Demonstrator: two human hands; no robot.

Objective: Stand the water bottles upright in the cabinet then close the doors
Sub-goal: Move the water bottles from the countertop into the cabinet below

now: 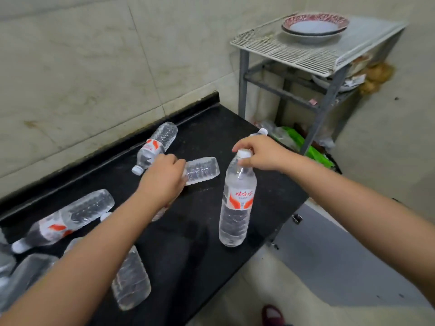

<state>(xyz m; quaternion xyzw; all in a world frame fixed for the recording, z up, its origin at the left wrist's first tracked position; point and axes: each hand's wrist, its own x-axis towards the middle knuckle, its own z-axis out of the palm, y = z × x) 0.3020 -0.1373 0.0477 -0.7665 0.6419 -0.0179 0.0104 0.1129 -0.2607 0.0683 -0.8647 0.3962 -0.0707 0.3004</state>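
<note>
Head view: fallen bottles (one blurred) crowd the black counter.

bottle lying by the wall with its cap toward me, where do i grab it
Take the bottle by the wall around its labelled middle, coming from above with fingers across the body. It lies flat on the black counter, cap end nearest, both sides open; the left hand is closest but already rests on another bottle.

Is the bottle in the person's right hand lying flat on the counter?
No, the right hand holds the bottle upright by its cap.
</note>
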